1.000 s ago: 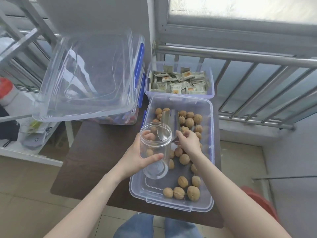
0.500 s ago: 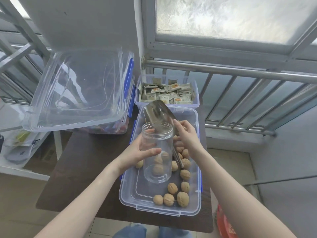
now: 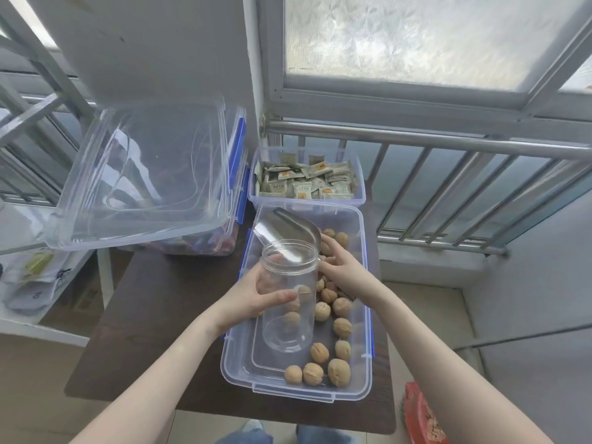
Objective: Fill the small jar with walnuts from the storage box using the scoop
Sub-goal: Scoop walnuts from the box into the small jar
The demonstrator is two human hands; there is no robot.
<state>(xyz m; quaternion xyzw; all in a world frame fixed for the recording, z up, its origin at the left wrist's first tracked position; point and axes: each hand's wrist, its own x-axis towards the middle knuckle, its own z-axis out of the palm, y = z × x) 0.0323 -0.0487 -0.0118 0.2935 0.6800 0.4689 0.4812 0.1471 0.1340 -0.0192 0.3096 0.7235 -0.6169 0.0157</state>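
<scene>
While left hand [image 3: 256, 294] grips clear small jar [image 3: 288, 296] around its middle, jar stands upright above storage box [image 3: 363, 315]. Right hand [image 3: 344, 270] closed on handle of metal scoop [image 3: 288, 227], scoop mouth tilted at jar rim. Walnuts [image 3: 326, 344] loose in box, mostly right side and near end. Box sits on dark table [image 3: 153, 315]. Behind box: tub of sachets [image 3: 307, 179].

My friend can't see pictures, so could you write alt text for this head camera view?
A left hand holds a clear plastic jar over a transparent storage box of loose brown walnuts, while the right hand tips a shiny metal scoop at the jar's mouth. The box sits on a dark wooden table.
</scene>
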